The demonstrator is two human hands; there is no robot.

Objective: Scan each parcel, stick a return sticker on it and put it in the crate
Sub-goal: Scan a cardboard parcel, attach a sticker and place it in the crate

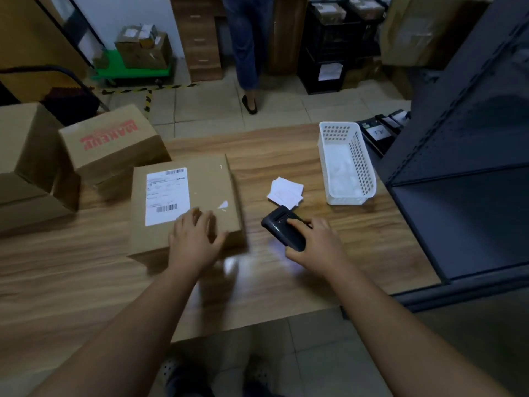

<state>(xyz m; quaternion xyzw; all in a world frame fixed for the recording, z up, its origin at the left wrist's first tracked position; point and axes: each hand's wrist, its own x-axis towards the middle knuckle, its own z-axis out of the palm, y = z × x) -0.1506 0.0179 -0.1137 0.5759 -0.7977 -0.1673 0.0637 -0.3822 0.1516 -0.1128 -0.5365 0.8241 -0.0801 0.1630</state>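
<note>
A brown cardboard parcel (200,190) with a white shipping label (167,196) lies flat on the wooden table (86,267). My left hand (194,242) rests on its near right corner, fingers spread. My right hand (317,245) grips a black handheld scanner (283,227) just right of the parcel; a pale light patch falls on the table below it. A small stack of white stickers (285,191) lies beyond the scanner.
A white perforated basket (363,167) stands at the right of the table. Two cardboard boxes (108,141) sit at the left. A dark metal shelf (458,196) borders the right side. A person (246,53) stands beyond the table, near black crates (329,38).
</note>
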